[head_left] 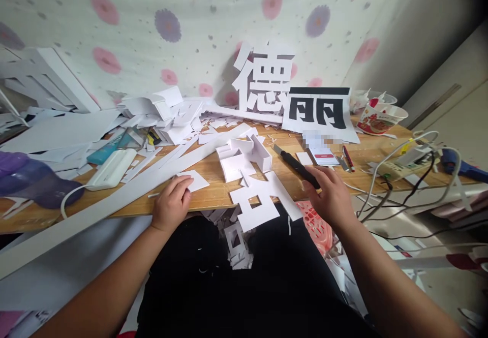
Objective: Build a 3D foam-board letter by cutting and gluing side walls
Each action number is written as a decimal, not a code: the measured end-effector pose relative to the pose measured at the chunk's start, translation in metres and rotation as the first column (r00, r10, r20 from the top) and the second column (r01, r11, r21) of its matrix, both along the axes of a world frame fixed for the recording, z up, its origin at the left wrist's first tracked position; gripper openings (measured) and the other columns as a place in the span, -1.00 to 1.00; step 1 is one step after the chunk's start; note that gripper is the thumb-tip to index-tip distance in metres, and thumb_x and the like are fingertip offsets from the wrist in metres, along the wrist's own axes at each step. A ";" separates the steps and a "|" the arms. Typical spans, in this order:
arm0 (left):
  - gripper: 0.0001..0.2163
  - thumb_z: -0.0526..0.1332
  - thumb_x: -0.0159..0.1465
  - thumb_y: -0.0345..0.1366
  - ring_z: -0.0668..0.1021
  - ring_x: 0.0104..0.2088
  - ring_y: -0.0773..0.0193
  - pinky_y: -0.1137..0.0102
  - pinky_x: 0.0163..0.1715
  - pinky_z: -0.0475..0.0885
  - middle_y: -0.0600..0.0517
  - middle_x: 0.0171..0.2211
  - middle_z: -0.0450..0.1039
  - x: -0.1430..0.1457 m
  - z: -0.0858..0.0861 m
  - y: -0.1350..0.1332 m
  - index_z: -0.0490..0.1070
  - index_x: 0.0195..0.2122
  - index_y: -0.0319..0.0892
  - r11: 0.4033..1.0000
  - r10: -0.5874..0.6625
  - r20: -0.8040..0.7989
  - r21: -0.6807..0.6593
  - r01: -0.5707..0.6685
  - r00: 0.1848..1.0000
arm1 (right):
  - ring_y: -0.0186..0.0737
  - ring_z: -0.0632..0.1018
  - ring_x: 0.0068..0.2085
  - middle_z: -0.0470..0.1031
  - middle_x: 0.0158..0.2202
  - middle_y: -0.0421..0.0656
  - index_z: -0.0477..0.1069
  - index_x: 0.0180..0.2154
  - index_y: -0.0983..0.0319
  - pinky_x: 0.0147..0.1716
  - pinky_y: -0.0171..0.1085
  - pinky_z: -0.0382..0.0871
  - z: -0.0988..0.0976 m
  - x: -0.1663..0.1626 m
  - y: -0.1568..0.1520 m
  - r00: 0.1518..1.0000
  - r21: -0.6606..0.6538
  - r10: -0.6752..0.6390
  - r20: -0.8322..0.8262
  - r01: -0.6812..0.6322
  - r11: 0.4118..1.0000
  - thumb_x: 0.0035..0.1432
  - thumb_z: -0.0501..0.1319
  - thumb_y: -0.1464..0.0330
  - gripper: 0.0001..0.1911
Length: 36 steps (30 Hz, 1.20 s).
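I see the left hand (173, 202) at the near edge of the wooden tabletop (213, 188), its fingers curled, their tips over the left end of a small flat white rectangular card (197, 180). I cannot tell whether they pinch the card or only rest on it. The right hand (333, 195) is half curled, thumb and fingers about the near end of a black-handled cutter knife (297, 167), whose blade points away and to the left; how firmly it is gripped, I cannot make out.

Between the hands I have an upright-walled white board assembly (235, 165) on the wood. Just in front of it, a flat white board piece with a square hole (259, 218) juts past the table edge, and a plain white board strip (285, 195) slants beside that piece, also overhanging.

Beyond the knife I find a phone with a lit screen (323, 156) and a slim red pen (348, 158). Behind them leans a white paper sheet printed with a bold black character (318, 114), next to a standing white cut-out character (263, 81). White offcuts (183, 114) heap up at the back, left of the cut-out.
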<state>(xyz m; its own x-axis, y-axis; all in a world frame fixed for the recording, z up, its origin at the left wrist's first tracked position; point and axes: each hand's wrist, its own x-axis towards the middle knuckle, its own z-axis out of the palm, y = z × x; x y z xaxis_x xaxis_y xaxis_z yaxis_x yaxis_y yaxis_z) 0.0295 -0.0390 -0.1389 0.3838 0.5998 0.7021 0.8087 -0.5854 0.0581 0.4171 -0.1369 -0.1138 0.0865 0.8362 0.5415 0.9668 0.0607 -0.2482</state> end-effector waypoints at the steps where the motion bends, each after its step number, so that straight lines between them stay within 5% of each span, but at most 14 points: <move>1: -0.73 0.07 0.25 -0.47 0.56 -0.06 0.14 0.24 0.02 0.46 -0.08 -0.07 0.51 0.001 0.000 0.000 0.45 -0.08 -0.15 1.000 0.004 0.002 -0.003 -0.004 1.000 | -0.01 0.44 0.00 0.43 0.00 0.06 0.36 0.07 0.31 0.03 -0.10 0.30 0.000 -0.001 -0.003 1.000 0.013 0.010 -0.017 -0.010 1.000 0.30 0.04 0.27 -0.61; 8: -0.73 0.07 0.25 -0.49 0.56 -0.06 0.12 0.21 0.00 0.47 -0.09 -0.07 0.51 -0.001 -0.001 0.002 0.44 -0.08 -0.16 1.000 -0.008 0.031 0.028 0.007 0.999 | -0.03 0.49 -0.04 0.48 -0.09 0.04 0.41 -0.02 0.25 -0.02 -0.08 0.36 0.006 -0.006 -0.030 0.983 0.100 0.087 -0.163 -0.071 0.992 0.27 0.09 0.31 -0.71; 12: -0.69 0.08 0.23 -0.55 0.55 -0.05 0.14 0.20 0.02 0.46 -0.09 -0.06 0.50 0.008 0.011 -0.019 0.43 -0.06 -0.15 0.991 -0.081 0.075 0.109 0.072 0.994 | -0.10 0.52 -0.10 0.50 -0.15 -0.02 0.43 -0.08 0.19 -0.09 -0.14 0.39 0.010 -0.029 -0.047 0.867 0.088 0.300 -0.399 -0.289 0.953 0.26 0.13 0.34 -0.78; 15: -0.63 0.17 0.17 -0.59 0.55 -0.05 0.17 0.27 0.01 0.48 -0.07 -0.03 0.48 0.034 0.036 -0.056 0.42 -0.03 -0.14 0.959 -0.266 0.134 0.141 0.247 0.955 | -0.18 0.54 -0.19 0.53 -0.23 -0.07 0.48 -0.16 0.19 -0.18 -0.21 0.42 0.022 -0.060 -0.051 0.590 0.059 0.433 -0.681 -0.545 0.836 0.26 0.15 0.30 -0.82; 18: -0.59 0.22 0.11 -0.67 0.54 -0.05 0.19 0.33 -0.03 0.49 -0.11 -0.02 0.47 0.064 0.064 -0.093 0.42 -0.03 -0.20 0.876 -0.482 0.216 0.153 0.458 0.849 | -0.25 0.55 -0.28 0.55 -0.28 -0.11 0.51 -0.16 0.20 -0.28 -0.26 0.45 0.038 -0.091 -0.046 0.120 0.120 0.257 -0.959 -0.650 0.750 0.18 0.24 0.19 -0.74; 20: -0.59 0.18 0.10 -0.72 0.54 -0.06 0.24 0.38 -0.02 0.48 -0.09 -0.05 0.49 0.078 0.078 -0.108 0.44 -0.07 -0.22 0.832 -0.555 0.215 0.149 0.534 0.804 | -0.31 0.54 -0.38 0.55 -0.38 -0.17 0.52 -0.26 0.21 -0.38 -0.32 0.46 0.047 -0.105 -0.041 -0.199 0.212 0.109 -0.974 -0.628 0.749 0.07 0.33 0.15 -0.72; 22: -0.58 0.12 0.11 -0.76 0.55 -0.06 0.27 0.41 -0.01 0.46 -0.08 -0.06 0.50 0.084 0.085 -0.115 0.45 -0.09 -0.23 0.816 -0.578 0.214 0.133 0.563 0.787 | -0.37 0.52 -0.49 0.52 -0.51 -0.23 0.51 -0.41 0.23 -0.50 -0.40 0.44 0.052 -0.113 -0.037 -0.378 0.260 0.018 -0.926 -0.601 0.756 -0.03 0.40 0.17 -0.73; 26: -0.57 0.09 0.14 -0.75 0.55 -0.06 0.30 0.45 -0.01 0.46 -0.06 -0.05 0.51 0.079 0.084 -0.115 0.47 -0.08 -0.20 0.816 -0.572 0.261 0.078 0.573 0.778 | -0.44 0.48 -0.63 0.50 -0.62 -0.26 0.50 -0.49 0.28 -0.61 -0.47 0.41 0.052 -0.115 -0.037 -0.442 0.285 -0.024 -0.897 -0.617 0.733 -0.12 0.47 0.26 -0.75; 30: -0.63 0.08 0.20 -0.65 0.55 -0.04 0.30 0.46 -0.01 0.45 0.03 -0.02 0.50 0.070 0.084 -0.116 0.53 -0.18 -0.08 0.765 -0.484 0.478 -0.176 0.620 0.733 | -0.45 0.50 -0.65 0.51 -0.64 -0.25 0.50 -0.49 0.29 -0.61 -0.50 0.42 0.049 -0.116 -0.038 -0.429 0.294 0.005 -0.903 -0.611 0.735 -0.12 0.47 0.29 -0.76; 33: -0.77 0.17 0.25 -0.44 0.54 -0.06 0.18 0.41 -0.21 0.53 0.00 -0.01 0.47 0.073 0.091 -0.119 0.49 -0.14 -0.03 0.622 -0.183 0.837 -0.307 0.720 0.515 | -0.46 0.50 -0.65 0.52 -0.64 -0.23 0.51 -0.49 0.30 -0.61 -0.51 0.42 0.047 -0.121 -0.038 -0.404 0.296 0.036 -0.914 -0.603 0.741 -0.08 0.46 0.28 -0.77; 36: -0.74 0.27 0.21 -0.28 0.57 -0.25 0.21 0.43 -0.38 0.51 -0.06 -0.11 0.50 0.083 0.098 -0.124 0.43 -0.06 -0.09 0.398 0.210 0.909 -0.416 0.818 0.360 | -0.46 0.49 -0.66 0.52 -0.65 -0.24 0.50 -0.49 0.30 -0.62 -0.51 0.42 0.047 -0.126 -0.039 -0.389 0.288 0.038 -0.921 -0.609 0.739 -0.08 0.46 0.29 -0.77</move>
